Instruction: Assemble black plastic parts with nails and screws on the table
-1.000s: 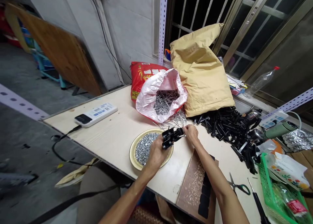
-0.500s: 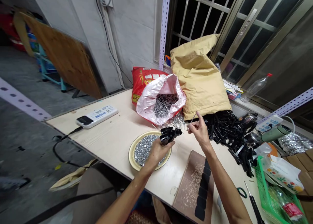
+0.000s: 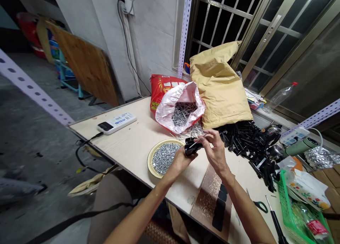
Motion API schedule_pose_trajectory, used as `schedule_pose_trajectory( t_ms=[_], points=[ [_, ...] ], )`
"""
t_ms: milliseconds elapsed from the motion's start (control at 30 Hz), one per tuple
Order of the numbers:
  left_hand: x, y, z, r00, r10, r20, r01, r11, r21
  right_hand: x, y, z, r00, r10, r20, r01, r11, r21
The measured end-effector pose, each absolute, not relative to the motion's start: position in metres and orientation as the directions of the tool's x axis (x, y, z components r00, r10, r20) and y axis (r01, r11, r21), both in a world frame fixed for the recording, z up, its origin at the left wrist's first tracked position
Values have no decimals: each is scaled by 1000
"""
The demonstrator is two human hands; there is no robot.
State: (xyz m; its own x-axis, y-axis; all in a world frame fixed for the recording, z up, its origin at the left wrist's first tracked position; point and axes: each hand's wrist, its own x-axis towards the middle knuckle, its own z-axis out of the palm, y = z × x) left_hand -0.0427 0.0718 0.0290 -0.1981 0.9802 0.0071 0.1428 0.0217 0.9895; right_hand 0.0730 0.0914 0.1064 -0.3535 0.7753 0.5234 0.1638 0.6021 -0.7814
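My left hand [image 3: 180, 163] is wrapped round a black plastic part [image 3: 190, 148], which looks like several short pieces held together. Right up against it, my right hand [image 3: 217, 154] pinches a long thin metal pin [image 3: 195, 143]; whether it is a screw or a nail is too small to tell. The pin lies across the top of the black part, its far end hidden by fingers. Just left of my left hand is a yellowish bowl [image 3: 150, 163] of small silvery metal pieces [image 3: 164, 156]. Behind both hands an open red bag [image 3: 156, 89] holds many similar pins [image 3: 182, 115].
A tan sack [image 3: 221, 91] leans at the back, beside a heap of black plastic parts [image 3: 239, 137]. Near my right forearm are a brown board [image 3: 202, 205] with black pads, scissors [image 3: 261, 206], a screwdriver [image 3: 277, 222] and a green basket [image 3: 285, 208]. A white device [image 3: 117, 123] lies left.
My right hand has come left and in with the pin, from apart to against the black part. My left hand still holds that part. The view has shifted slightly.
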Motion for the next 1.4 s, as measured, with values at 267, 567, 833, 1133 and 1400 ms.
schedule_pose_trajectory(
  t_ms=[267, 567, 833, 1133, 1400],
  points=[
    [-37, 67, 34, -148, 989, 8, 110, 8, 994, 80, 92, 103, -369, 734, 570, 333, 677, -656],
    [-29, 61, 47, -33, 992, -119, -117, 115, 986, 111, 90, 100, -167, 813, 557, 349, 577, -738],
    [-16, 56, 59, 223, 969, -103, -204, 149, 968, 123, 84, 52, -433, 901, -32, 2, -34, -999],
    [-3, 64, 55, 86, 996, 34, 140, -46, 989, 105, 77, 40, 24, 990, 141, -236, 143, -961],
    [-5, 73, 46, 112, 994, 16, 190, -37, 981, 115, 72, 34, 114, 981, 155, -110, 167, -980]
  ],
)
